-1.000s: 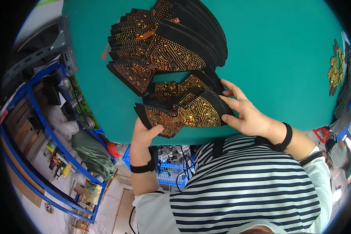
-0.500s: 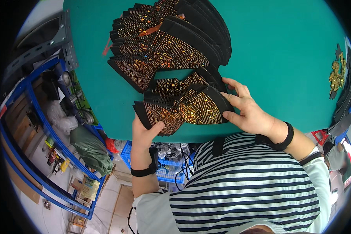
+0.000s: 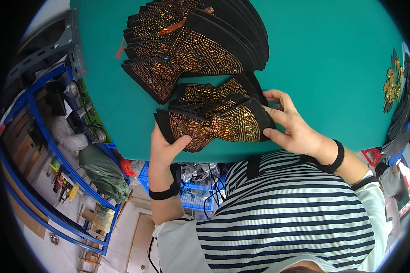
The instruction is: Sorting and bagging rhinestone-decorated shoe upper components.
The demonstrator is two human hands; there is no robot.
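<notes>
A smaller stack point(image 3: 234, 123) of black, gold-beaded pieces is being held at the near edge of the green counter point(image 3: 323, 68), just on the person's side of a larger fanned stack point(image 3: 209, 50). By the left hand point(image 3: 161, 148), the left end is being gripped: the thumb is being laid over the beaded face, while the other fingers are mostly being hidden beneath. By the right hand point(image 3: 292, 129), the opposite end is being steadied; the fingers there are being held moderately apart, with thumb and index finger being rested along the black edge, and whether a firm pinch is being applied cannot be told. Judging from this two-ended hold, the layers are being gathered and squared, a step apparently unfinished, since the pieces at the back are being left staggered. For the next move, even support at both ends seems to be called for, so that the narrow waists are being kept in line and no layer is being let slip. Well apart, at the counter's right, a cluster of gold-coloured pieces point(image 3: 389, 86) is being left untouched.
</notes>
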